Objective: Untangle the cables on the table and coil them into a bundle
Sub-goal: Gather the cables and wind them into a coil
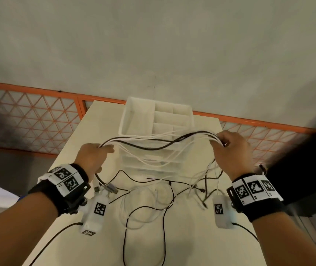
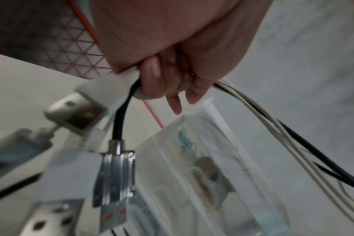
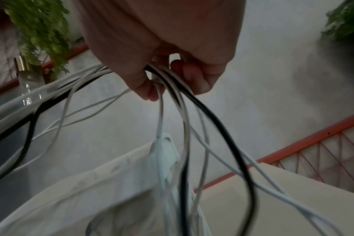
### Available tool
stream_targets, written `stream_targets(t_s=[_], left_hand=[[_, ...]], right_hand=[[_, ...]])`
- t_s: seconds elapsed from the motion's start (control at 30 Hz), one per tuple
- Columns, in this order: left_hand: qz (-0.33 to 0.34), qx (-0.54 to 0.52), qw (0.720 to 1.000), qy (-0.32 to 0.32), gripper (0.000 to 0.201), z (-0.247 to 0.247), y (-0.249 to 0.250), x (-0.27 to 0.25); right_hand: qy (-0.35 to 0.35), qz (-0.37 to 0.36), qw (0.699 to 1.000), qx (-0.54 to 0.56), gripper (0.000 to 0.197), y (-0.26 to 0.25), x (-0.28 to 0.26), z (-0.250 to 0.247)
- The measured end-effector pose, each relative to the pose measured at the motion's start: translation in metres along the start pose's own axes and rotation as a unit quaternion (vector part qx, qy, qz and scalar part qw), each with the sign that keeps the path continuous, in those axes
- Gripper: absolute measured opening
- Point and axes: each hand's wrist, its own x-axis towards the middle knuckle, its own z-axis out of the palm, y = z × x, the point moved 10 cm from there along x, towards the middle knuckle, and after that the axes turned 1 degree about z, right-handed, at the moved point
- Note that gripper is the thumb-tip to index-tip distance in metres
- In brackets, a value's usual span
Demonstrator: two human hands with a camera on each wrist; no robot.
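Wrist bands: black straps with printed marker tiles sat on both forearms, closest to the head camera.
Left hand (image 1: 94, 156): fingers (image 2: 152, 79) were curled round a bunch of cables (image 1: 159, 144); a thick black lead dropped from the fist to a metal USB plug (image 2: 115, 180).
Right hand (image 1: 232, 152): fingers (image 3: 194, 79) were clamped on the other end of the same bunch, black and white strands hanging from the grip.
Span: black and white cables ran between the two hands, held up above the bench (image 1: 191, 242), sagging in the middle.
Loose cables: thin black and white leads (image 1: 153, 200) lay tangled on the bench below and between the hands.
Drawer unit (image 1: 157, 120): white, translucent, stood on the bench just behind the raised span; top tray was split into compartments.
Beyond: orange lattice railing (image 1: 38, 116) ran behind the bench; green plant (image 3: 40, 32) showed in the right wrist view.
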Motion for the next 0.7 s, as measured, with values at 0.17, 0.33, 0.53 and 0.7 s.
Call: stream_targets(t_s=[0.17, 0.33, 0.53, 0.7], left_hand=[[0.019, -0.076, 0.996, 0.035, 0.014, -0.013, 0.026, -0.003], [0.028, -0.088, 0.995, 0.034, 0.018, -0.013, 0.026, -0.006], [0.097, 0.043, 0.983, -0.151, 0.025, 0.045, 0.017, -0.029], [0.130, 0.347, 0.890, -0.264, 0.041, 0.098, -0.022, -0.056]], right_hand=[[-0.149, 0.094, 0.968, -0.178, 0.028, 0.048, -0.004, 0.034], [-0.161, 0.154, 0.971, -0.086, 0.039, 0.071, -0.011, 0.052], [-0.025, 0.142, 0.973, 0.183, 0.030, 0.006, 0.015, 0.002], [0.048, 0.042, 0.954, 0.293, 0.014, -0.060, 0.028, -0.047]])
